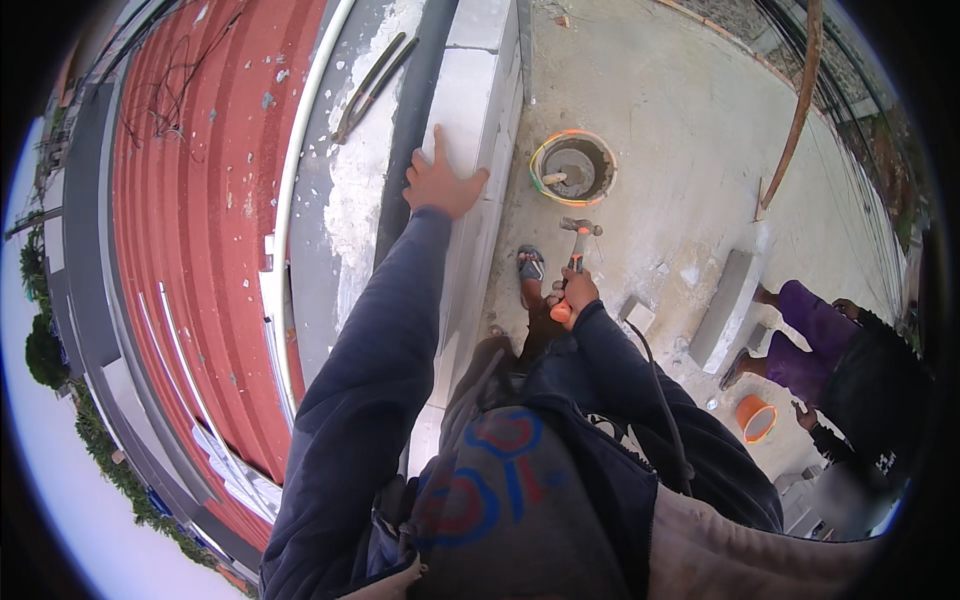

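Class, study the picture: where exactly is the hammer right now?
In the head view, the hammer is right of centre, gripped in the person's right hand, its head just below the round bucket.

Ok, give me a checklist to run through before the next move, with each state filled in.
1. Orange-handled metal hammer gripped in the right hand: ok.
2. Left hand away from the hammer head, spread on the pale grey block wall: ok.
3. Dark long-handled metal pincers apart from the left hand: ok.
4. Round orange-rimmed mortar bucket upright on the floor: ok.
5. Purple-trousered co-worker apart from the hammer: ok.
6. Wall top level: cannot tell.
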A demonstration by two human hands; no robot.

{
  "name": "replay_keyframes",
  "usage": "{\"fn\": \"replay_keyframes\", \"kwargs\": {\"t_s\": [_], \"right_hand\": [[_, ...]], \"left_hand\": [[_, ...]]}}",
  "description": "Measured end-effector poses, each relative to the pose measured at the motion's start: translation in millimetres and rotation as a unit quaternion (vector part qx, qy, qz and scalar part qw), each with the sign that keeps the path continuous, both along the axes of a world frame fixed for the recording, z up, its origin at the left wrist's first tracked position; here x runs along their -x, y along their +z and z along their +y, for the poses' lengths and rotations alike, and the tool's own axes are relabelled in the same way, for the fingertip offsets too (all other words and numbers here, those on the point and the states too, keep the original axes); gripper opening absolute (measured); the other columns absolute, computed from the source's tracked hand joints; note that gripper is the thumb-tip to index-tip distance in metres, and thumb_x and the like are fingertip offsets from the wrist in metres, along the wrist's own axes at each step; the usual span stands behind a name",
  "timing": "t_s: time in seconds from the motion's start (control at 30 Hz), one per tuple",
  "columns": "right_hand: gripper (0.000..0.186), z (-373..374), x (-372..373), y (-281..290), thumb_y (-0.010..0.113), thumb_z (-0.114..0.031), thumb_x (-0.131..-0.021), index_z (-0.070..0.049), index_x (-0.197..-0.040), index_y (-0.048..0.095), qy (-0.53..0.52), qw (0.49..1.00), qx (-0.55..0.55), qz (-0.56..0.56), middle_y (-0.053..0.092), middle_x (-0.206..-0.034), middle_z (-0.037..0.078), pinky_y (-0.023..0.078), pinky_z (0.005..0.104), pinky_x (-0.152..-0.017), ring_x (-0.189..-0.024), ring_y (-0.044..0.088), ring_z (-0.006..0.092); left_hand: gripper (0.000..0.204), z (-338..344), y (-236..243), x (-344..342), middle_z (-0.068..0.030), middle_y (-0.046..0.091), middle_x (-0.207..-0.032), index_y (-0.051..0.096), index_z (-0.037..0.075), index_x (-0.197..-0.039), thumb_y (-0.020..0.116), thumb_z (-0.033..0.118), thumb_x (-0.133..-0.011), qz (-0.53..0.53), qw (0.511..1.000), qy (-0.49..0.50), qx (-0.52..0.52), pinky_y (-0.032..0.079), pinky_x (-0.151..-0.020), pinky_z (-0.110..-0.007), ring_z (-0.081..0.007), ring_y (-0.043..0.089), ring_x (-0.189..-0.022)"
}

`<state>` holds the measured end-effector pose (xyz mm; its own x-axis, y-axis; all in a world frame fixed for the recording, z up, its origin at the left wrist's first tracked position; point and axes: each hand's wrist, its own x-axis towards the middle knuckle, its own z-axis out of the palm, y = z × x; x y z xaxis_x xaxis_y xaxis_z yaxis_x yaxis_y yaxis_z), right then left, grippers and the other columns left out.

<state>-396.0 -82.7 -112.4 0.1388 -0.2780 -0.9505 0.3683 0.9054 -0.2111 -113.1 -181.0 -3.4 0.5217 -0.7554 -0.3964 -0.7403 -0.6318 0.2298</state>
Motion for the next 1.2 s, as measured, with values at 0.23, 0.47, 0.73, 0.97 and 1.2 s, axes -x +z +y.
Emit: {"fn": "replay_keyframes", "kwargs": {"t_s": [0.23,0.47,0.73,0.97,1.2], "right_hand": [[0.019,25.4,69.1,32.0,0.051,-0.021,-0.110,-0.019,-0.127,0.042,0.136,0.974,0.082,0.163,0.048,-0.074,0.004,0.044,0.0327,-0.045,-0.052,0.047,0.0147],[0.055,51.8,71.3,56.2,0.047,-0.024,-0.112,-0.021,-0.165,0.030,0.404,0.657,0.530,0.353,0.071,-0.105,0.018,0.059,0.0479,-0.076,-0.078,0.071,0.0371],[0.056,25.7,-34.7,203.8,0.055,-0.014,-0.107,-0.013,-0.161,0.040,0.484,0.458,0.674,0.319,0.067,-0.137,0.026,0.059,0.0487,-0.090,-0.112,0.070,0.0466],[0.058,38.7,-44.4,135.2,0.057,-0.009,-0.106,-0.010,-0.161,0.039,0.416,0.397,0.761,0.300,0.066,-0.138,0.028,0.057,0.0434,-0.097,-0.121,0.070,0.0425],[0.061,33.7,-51.3,153.0,0.056,-0.015,-0.106,-0.026,-0.163,0.038,0.587,0.405,0.621,0.324,0.072,-0.117,0.027,0.059,0.0509,-0.087,-0.103,0.072,0.0442]], "left_hand": [[0.075,91.2,-42.7,-66.7,-0.0332,0.053,-0.150,0.038,-0.007,-0.158,0.062,0.034,-0.100,0.135,0.980,-0.009,0.149,0.039,-0.121,-0.044,-0.0428,0.052,-0.141],[0.092,201.3,-36.9,-57.6,-0.0334,0.048,-0.156,0.029,-0.004,-0.163,0.077,0.034,-0.094,0.187,0.976,-0.033,0.106,0.037,-0.123,-0.043,-0.0435,0.049,-0.145],[0.107,227.3,-27.0,-62.8,-0.0310,0.047,-0.158,0.021,0.004,-0.166,0.086,0.033,-0.086,0.253,0.964,-0.016,0.087,0.037,-0.124,-0.043,-0.0436,0.048,-0.146],[0.107,227.1,-26.4,-57.4,-0.0311,0.049,-0.156,0.022,0.007,-0.167,0.087,0.034,-0.086,0.237,0.967,-0.006,0.094,0.039,-0.123,-0.044,-0.0428,0.050,-0.144],[0.109,225.5,-26.3,-59.2,-0.0321,0.052,-0.153,0.021,0.007,-0.167,0.087,0.036,-0.085,0.220,0.972,0.000,0.079,0.040,-0.122,-0.044,-0.0440,0.051,-0.144]]}}
